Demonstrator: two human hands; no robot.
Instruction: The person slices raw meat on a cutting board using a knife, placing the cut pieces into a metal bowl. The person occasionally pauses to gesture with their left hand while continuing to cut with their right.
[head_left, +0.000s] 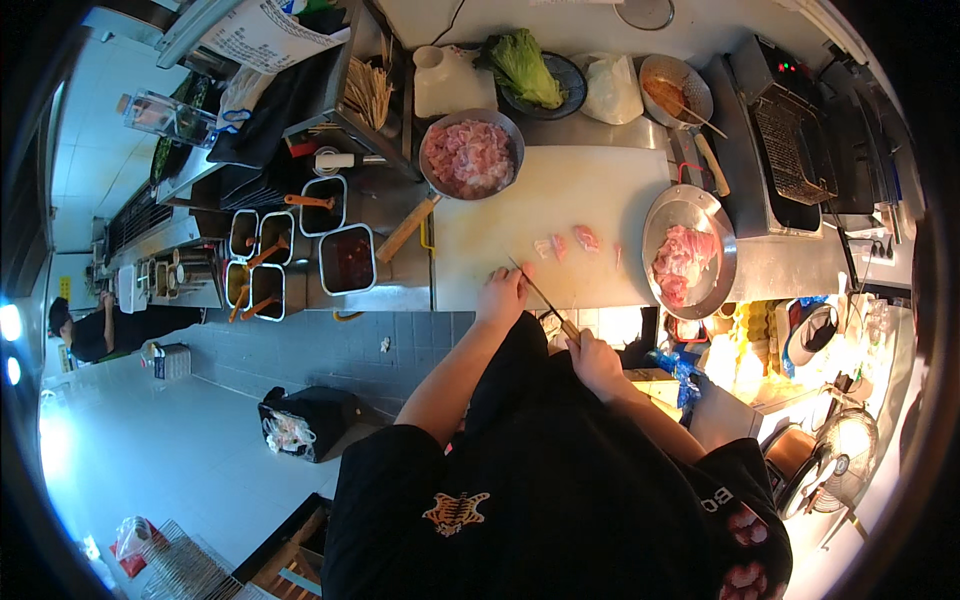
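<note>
My right hand is closed on the wooden handle of a kitchen knife, its blade slanting up to the left over a white cutting board. At the blade's left side, my left hand rests at the board's near edge, its fingertips beside a small piece of raw meat. Whether they grip it is unclear. Several raw meat pieces lie farther up the board. A metal pan full of cut raw meat stands at the upper left; a metal bowl at the right holds larger raw pieces.
Left of the board stand several metal containers with sauces. Behind it are a dark bowl with lettuce, a white plastic bag and a perforated ladle. A deep fryer stands at the right. Another person is far left.
</note>
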